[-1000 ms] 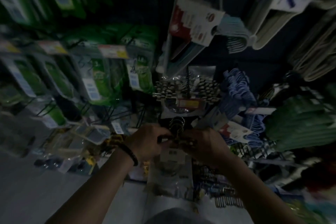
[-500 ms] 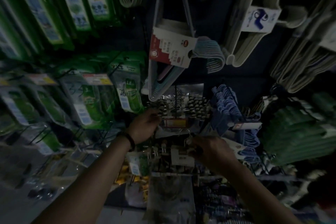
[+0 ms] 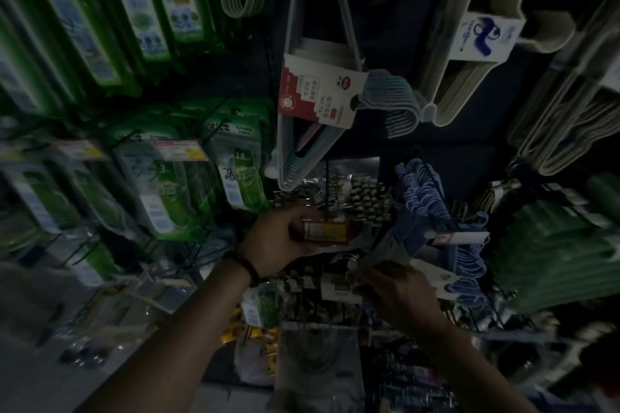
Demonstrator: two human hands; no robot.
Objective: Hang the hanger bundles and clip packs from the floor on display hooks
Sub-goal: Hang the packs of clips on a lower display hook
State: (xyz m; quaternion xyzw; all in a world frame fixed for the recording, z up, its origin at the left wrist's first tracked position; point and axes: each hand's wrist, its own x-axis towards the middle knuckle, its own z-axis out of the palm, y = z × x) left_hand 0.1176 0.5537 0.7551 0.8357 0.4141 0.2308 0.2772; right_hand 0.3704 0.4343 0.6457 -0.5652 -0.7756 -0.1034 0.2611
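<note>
The scene is dark. My left hand grips the red and yellow price tag at the tip of a display hook, in front of the metal clip packs hanging there. Lower and to the right, my right hand pinches the top of a clip pack with a white label, holding it just below that hook. A blue hanger bundle hangs right of the clips. A pastel hanger bundle with a red and white card hangs above.
Green packaged goods fill hooks on the left. Pale hanger bundles hang at the upper right and green ones at the right. More packs lie on the floor at the lower left and below my arms.
The view has tilted upward. My left hand left the pack and rose to the price tag on the hook. My right hand lifted the clip pack toward the hook.
</note>
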